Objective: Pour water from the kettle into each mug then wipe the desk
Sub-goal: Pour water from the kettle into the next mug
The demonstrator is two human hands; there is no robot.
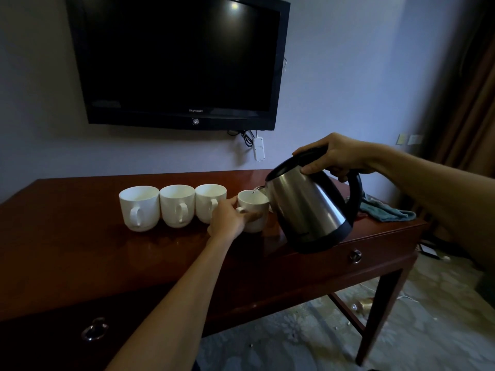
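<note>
1. Head view: right hand [338, 156] held kettle [308, 207] in the air over the right part of the desk [80, 250]; fingers [312, 168] clenched round the black handle at its top, thumb lying along the lid edge.
2. Kettle was tilted left, spout directly above the rim of the 4th mug [254, 214]; a thin stream of water showed at the spout.
3. Left hand [227, 220] gripped the 4th mug from its near-left side, fingers wrapped at the handle and wall. Mug stood on desk.
4. Three more white mugs [175, 206] stood in a row to the left, sides touching or nearly so, handles facing the camera. Fill level: cannot tell.
5. Teal cloth [385, 211] lay crumpled at the desk's far-right corner, behind the kettle.
6. Dark TV [176, 60] hung on the wall above the desk.
</note>
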